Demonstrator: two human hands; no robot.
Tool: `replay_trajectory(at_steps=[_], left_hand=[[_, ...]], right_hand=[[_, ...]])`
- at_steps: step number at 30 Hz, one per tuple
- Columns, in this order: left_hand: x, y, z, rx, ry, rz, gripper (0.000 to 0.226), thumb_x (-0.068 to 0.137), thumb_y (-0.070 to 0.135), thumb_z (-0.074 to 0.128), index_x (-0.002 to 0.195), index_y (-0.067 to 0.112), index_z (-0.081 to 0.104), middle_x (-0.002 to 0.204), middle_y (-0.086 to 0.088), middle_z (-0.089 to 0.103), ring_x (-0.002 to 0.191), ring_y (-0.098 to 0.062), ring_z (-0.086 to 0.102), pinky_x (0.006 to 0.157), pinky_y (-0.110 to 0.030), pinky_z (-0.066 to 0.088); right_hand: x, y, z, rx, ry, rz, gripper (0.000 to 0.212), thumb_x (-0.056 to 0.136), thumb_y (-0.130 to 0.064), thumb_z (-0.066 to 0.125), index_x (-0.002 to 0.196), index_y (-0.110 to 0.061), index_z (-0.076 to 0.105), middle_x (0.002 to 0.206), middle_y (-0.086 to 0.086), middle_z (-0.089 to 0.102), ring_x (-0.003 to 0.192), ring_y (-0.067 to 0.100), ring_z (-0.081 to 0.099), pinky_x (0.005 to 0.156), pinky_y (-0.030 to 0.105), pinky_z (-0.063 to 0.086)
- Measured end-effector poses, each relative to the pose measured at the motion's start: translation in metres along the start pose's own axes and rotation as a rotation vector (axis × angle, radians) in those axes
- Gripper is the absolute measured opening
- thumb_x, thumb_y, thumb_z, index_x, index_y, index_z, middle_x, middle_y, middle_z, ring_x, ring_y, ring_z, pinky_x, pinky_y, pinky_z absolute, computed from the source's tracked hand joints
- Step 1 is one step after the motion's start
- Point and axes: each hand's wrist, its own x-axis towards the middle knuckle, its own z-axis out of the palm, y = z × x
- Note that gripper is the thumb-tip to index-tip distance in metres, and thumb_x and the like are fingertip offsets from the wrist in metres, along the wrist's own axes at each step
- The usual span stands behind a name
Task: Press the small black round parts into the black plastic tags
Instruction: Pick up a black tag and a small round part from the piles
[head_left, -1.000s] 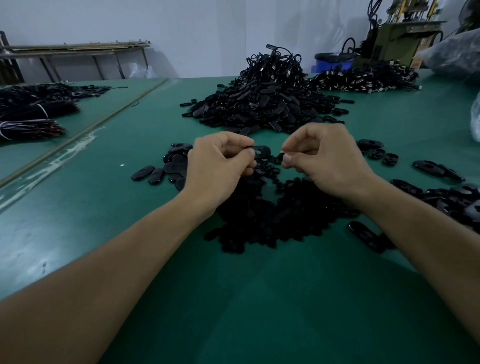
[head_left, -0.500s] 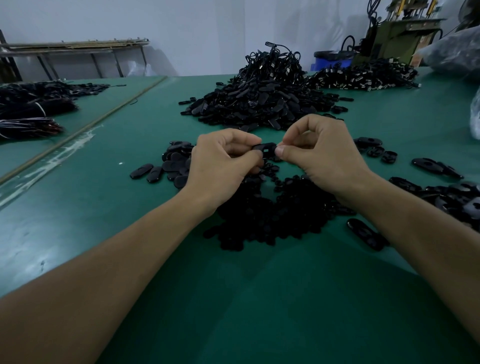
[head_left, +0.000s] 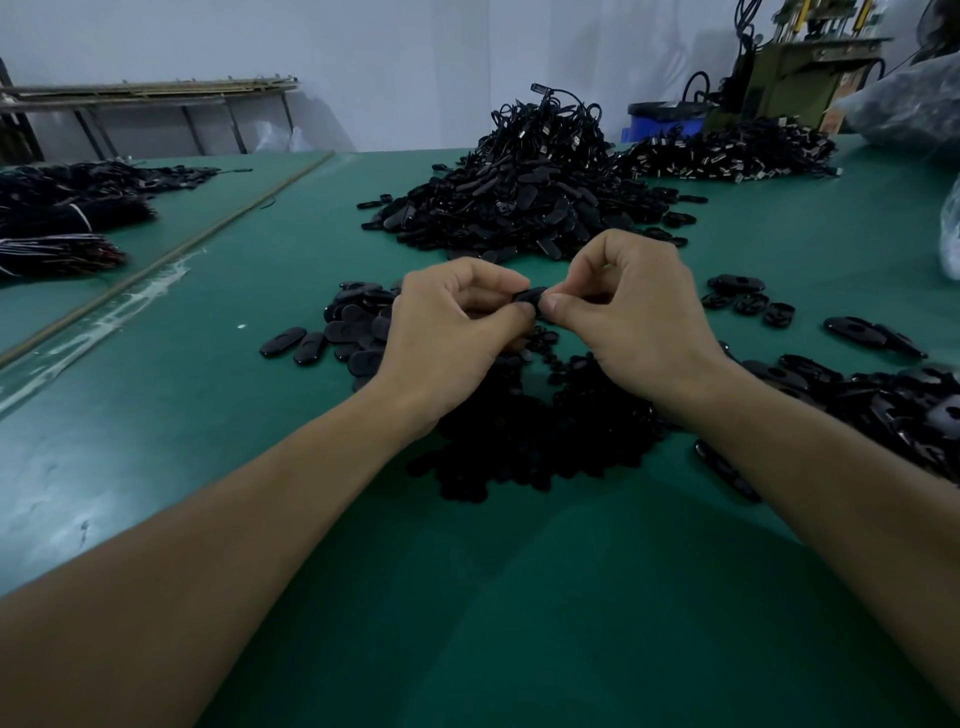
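Observation:
My left hand (head_left: 452, 325) and my right hand (head_left: 631, 306) meet above the green table (head_left: 467, 597), both pinching one black plastic tag (head_left: 530, 296) between thumbs and fingers. Only a sliver of the tag shows between the fingertips; any small round part on it is hidden. Under my hands lies a heap of small black round parts (head_left: 545, 431). A small group of oval tags (head_left: 343, 332) sits left of my left hand. More tags (head_left: 883, 400) lie along the right.
A tall pile of black tags with cords (head_left: 524, 192) rises behind my hands, another pile (head_left: 727, 156) at back right. Bundles of cords (head_left: 57, 218) lie on the left table section. A blue bin (head_left: 660, 122) and a machine (head_left: 800, 78) stand beyond.
My right hand has closed the gap to my left hand. Both thumbs now meet on the tag, which my left hand alone held a second ago.

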Motion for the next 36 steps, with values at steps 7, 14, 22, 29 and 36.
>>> replay_trajectory(at_steps=[7,14,22,29,36], left_hand=[[-0.002,0.001,-0.002,0.119,-0.027,0.025,0.022,0.081,0.006,0.077,0.089,0.024,0.068,0.082,-0.002,0.075,0.074,-0.019,0.073,0.073,-0.038,0.061],[-0.008,0.007,0.001,0.428,-0.042,0.213,0.025,0.078,0.008,0.078,0.090,0.022,0.061,0.077,0.013,0.062,0.066,0.005,0.058,0.061,-0.008,0.044],[-0.009,0.007,0.002,0.462,-0.075,0.235,0.027,0.075,0.002,0.078,0.089,0.021,0.064,0.076,0.014,0.065,0.066,0.005,0.059,0.062,-0.009,0.046],[-0.008,0.006,0.004,0.326,-0.012,0.164,0.027,0.078,0.009,0.083,0.084,0.030,0.067,0.077,0.012,0.072,0.071,0.001,0.069,0.070,-0.014,0.055],[-0.006,0.006,0.005,0.212,0.050,0.129,0.029,0.079,0.006,0.079,0.084,0.032,0.069,0.079,0.009,0.075,0.075,-0.002,0.072,0.071,-0.020,0.056]], right_hand=[[-0.002,-0.003,0.000,-0.088,-0.017,-0.025,0.028,0.082,-0.018,0.080,0.072,-0.025,0.055,0.080,-0.003,0.071,0.079,0.014,0.068,0.074,0.037,0.058],[-0.002,-0.007,-0.001,-0.183,-0.103,-0.039,0.030,0.084,-0.014,0.076,0.072,-0.024,0.051,0.078,-0.001,0.066,0.078,0.017,0.059,0.058,0.023,0.045],[-0.001,-0.009,-0.006,-0.257,-0.197,-0.029,0.030,0.088,-0.013,0.072,0.074,-0.027,0.049,0.074,-0.003,0.058,0.066,0.008,0.051,0.048,0.008,0.036],[-0.004,-0.012,-0.005,-0.162,-0.080,0.051,0.035,0.083,-0.011,0.073,0.067,-0.020,0.043,0.085,0.012,0.070,0.091,0.028,0.067,0.075,0.047,0.056],[-0.005,-0.013,0.000,-0.109,0.012,0.066,0.036,0.083,-0.014,0.076,0.067,-0.020,0.045,0.081,0.004,0.071,0.086,0.023,0.068,0.073,0.042,0.057]])
